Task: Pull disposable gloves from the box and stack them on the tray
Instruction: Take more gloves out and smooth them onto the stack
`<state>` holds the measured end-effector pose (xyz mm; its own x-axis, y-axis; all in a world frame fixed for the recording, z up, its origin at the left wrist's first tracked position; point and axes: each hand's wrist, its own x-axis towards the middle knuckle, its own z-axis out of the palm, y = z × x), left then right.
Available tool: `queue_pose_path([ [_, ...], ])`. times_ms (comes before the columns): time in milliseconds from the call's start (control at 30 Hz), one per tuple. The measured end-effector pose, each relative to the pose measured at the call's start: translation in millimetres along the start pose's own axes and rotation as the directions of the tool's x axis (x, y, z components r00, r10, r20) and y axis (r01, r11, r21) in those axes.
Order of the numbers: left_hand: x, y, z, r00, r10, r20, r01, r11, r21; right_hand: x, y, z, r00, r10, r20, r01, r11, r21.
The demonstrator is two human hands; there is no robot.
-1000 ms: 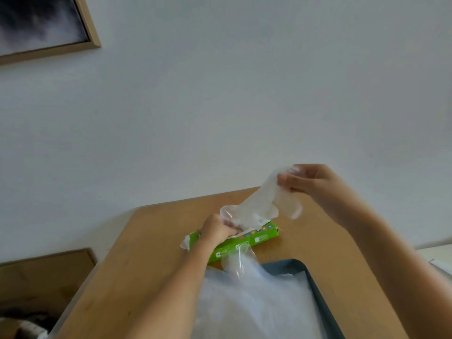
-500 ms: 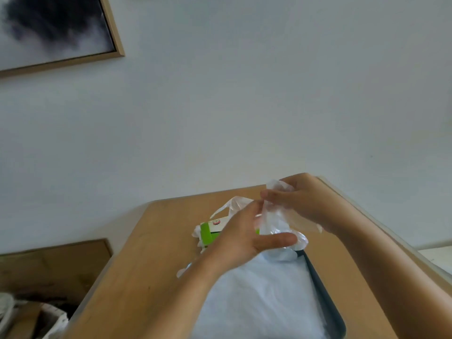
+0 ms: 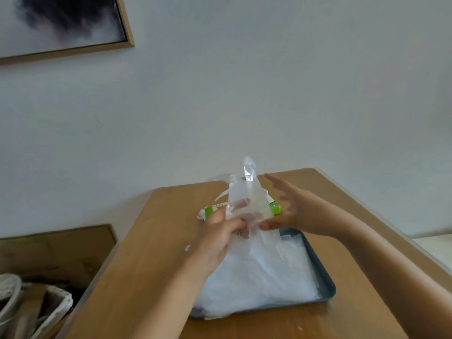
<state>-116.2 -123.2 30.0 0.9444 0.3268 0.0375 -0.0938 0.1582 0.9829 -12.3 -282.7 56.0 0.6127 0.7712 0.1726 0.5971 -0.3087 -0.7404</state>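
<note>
A clear disposable glove (image 3: 247,192) stands upright above the far end of the tray, held in my left hand (image 3: 221,232), whose fingers curl round its lower part. My right hand (image 3: 293,209) is beside the glove on its right with fingers spread and straight; its thumb touches the glove's lower edge. Behind the glove lies the green glove box (image 3: 211,210), mostly hidden. The dark grey tray (image 3: 322,277) holds a pile of clear gloves (image 3: 256,277).
The tray sits on a wooden table (image 3: 146,265) against a white wall. A lower wooden surface (image 3: 56,248) and a basket (image 3: 29,311) lie to the left. A framed picture (image 3: 63,23) hangs top left.
My right hand has let go of the glove and opened its fingers. My left hand has taken hold of the glove, which now stands upright over the tray.
</note>
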Motion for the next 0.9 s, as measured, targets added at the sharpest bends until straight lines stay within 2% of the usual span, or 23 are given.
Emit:
queue_pose_path([
  [67, -4.4, 0.7, -4.5, 1.000, -0.018, -0.002, 0.018, 0.998, -0.065, -1.4, -0.1, 13.6, 0.995, -0.038, 0.087, 0.025, 0.990, 0.142],
  [100, -5.4, 0.8, -7.7, 1.000, -0.030, 0.005, 0.030, 0.993, -0.110, -3.6, -0.6, 21.2, 0.992, -0.082, 0.096, 0.069, 0.989, 0.128],
  [267, -9.5, 1.4, -25.7, 0.991, -0.135, 0.000, 0.128, 0.940, -0.316, -17.2, -11.9, 57.7, 0.955, -0.294, -0.039, 0.277, 0.932, -0.235],
  [333, -11.7, -0.8, -29.1, 0.987, -0.158, 0.007, 0.149, 0.912, -0.381, -14.9, -7.3, 69.2, 0.938, -0.312, -0.149, 0.250, 0.910, -0.332],
  [367, -13.5, -1.4, -29.2, 0.987, -0.159, 0.025, 0.156, 0.902, -0.402, -12.7, -3.6, 71.6, 0.934, -0.288, -0.212, 0.217, 0.928, -0.302],
  [500, -19.0, -9.1, -35.1, 0.984, -0.176, 0.021, 0.170, 0.903, -0.395, -7.9, 4.5, 70.0, 0.928, -0.205, -0.310, 0.174, 0.977, -0.123],
  [600, -20.8, -16.4, -42.6, 0.978, -0.204, -0.052, 0.180, 0.938, -0.295, -12.0, 5.8, 63.7, 0.952, -0.167, -0.255, 0.173, 0.985, -0.002],
  [700, -22.6, -20.1, -48.6, 0.979, -0.195, -0.050, 0.188, 0.974, -0.129, -16.9, 6.2, 65.3, 0.966, -0.226, -0.128, 0.216, 0.973, -0.087],
  [833, -24.2, -18.0, -45.8, 0.975, -0.201, 0.096, 0.219, 0.947, -0.236, -19.2, 6.7, 73.1, 0.925, -0.310, -0.221, 0.258, 0.937, -0.235],
  [900, -25.2, -17.4, -44.6, 0.968, -0.187, 0.164, 0.229, 0.928, -0.295, -18.8, 8.3, 72.8, 0.908, -0.332, -0.254, 0.268, 0.929, -0.257],
])
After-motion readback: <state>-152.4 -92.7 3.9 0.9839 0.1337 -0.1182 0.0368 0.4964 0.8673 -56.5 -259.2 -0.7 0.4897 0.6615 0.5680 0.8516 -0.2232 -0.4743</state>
